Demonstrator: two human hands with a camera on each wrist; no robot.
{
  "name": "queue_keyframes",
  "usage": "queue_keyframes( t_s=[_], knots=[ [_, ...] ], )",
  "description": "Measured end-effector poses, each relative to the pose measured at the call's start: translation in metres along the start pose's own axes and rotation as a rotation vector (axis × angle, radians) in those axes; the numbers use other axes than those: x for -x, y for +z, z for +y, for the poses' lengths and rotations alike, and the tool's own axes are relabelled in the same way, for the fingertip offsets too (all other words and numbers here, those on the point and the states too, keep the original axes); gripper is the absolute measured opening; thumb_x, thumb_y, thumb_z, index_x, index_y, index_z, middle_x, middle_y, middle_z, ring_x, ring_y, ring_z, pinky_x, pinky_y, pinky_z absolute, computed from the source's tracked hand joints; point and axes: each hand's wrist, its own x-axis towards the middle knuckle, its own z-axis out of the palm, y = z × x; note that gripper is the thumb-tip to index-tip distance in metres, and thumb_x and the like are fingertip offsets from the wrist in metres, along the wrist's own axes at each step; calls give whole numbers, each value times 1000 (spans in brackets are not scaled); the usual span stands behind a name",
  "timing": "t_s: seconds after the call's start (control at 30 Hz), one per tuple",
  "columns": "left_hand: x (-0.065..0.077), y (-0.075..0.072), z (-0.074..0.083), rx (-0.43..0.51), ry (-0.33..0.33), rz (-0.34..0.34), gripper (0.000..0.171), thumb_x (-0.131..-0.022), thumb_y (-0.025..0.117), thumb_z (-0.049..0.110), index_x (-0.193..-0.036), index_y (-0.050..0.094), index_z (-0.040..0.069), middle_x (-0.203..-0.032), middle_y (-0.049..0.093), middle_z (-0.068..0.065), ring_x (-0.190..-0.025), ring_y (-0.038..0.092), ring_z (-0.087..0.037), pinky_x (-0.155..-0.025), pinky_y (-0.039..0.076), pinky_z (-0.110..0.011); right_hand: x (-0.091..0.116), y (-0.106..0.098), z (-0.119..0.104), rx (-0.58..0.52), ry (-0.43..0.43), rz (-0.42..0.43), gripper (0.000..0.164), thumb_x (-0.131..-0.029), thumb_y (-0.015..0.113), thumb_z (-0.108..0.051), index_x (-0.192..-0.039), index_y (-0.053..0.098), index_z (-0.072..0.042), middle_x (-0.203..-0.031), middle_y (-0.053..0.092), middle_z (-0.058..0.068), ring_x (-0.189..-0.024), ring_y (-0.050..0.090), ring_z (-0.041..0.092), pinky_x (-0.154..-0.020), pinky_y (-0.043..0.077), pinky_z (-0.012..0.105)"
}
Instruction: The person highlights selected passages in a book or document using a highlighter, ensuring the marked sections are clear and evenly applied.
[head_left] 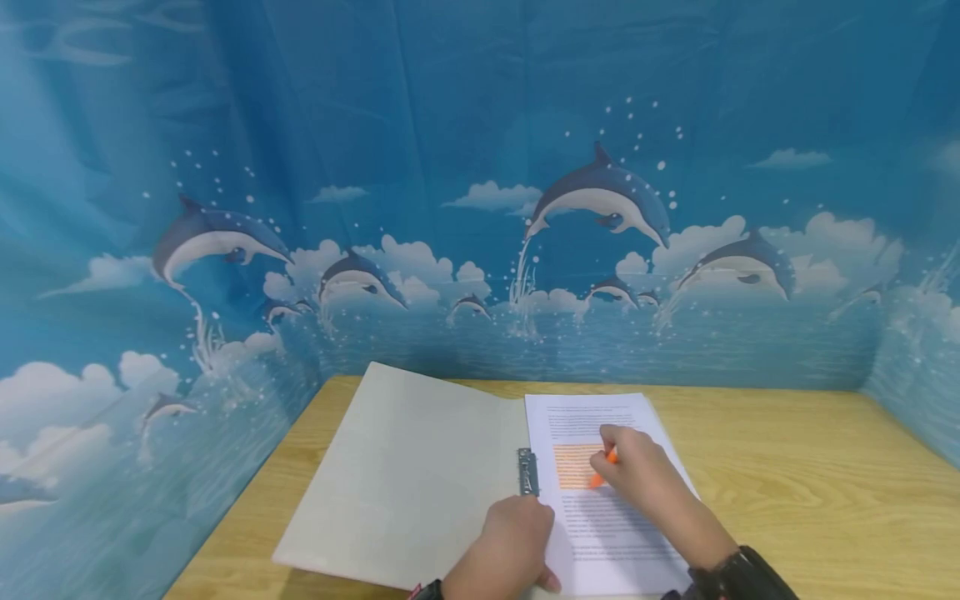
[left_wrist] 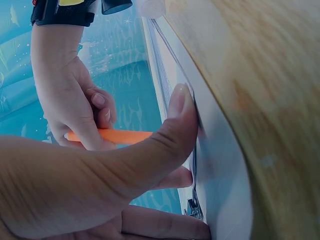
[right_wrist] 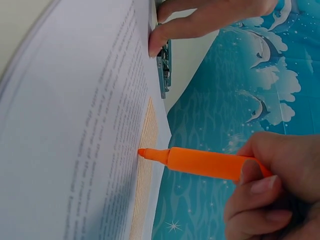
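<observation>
On the wooden table (head_left: 810, 467) lies the open folder (head_left: 412, 475), printed pages (head_left: 622, 554) on its right side! Left hand (head_left: 513, 533) presses their left edge, fingers slightly apart; right hand (head_left: 643, 468) hovers by the orange-marked block (head_left: 572, 468), fingers clamped round the orange highlighter (right_wrist: 205, 163), tip on paper.

My right hand (head_left: 637, 467) could pass over the desk (head_left: 810, 467) at the frame's lower right. At lower centre, the clip (head_left: 528, 472) and my left hand (head_left: 512, 537) block a low path left; above, the backdrop (head_left: 450, 358) bars it.
</observation>
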Motion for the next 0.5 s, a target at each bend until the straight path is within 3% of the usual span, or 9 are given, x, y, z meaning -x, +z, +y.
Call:
queue_keyframes(
  t_s=[0.23,0.5],
  knots=[
    [1,1,-1,1,12,28,70,-37,73,56,-93,68,15,-80,70,-4,-67,59,-15,-72,57,-28,0,-4,5,17,15,-7,22,-69,62,-7,-61,42,-12,-50,40,-2,-43,34,11,-41,29,25],
    [0,1,0,2,-3,2,68,-39,72,56,-92,67,14,-77,69,-4,-66,59,-15,-72,57,-28,0,-8,6,31,13,-18,25,-70,62,-6,-60,39,-11,-50,31,-4,-45,31,11,-43,25,25]
  ],
)
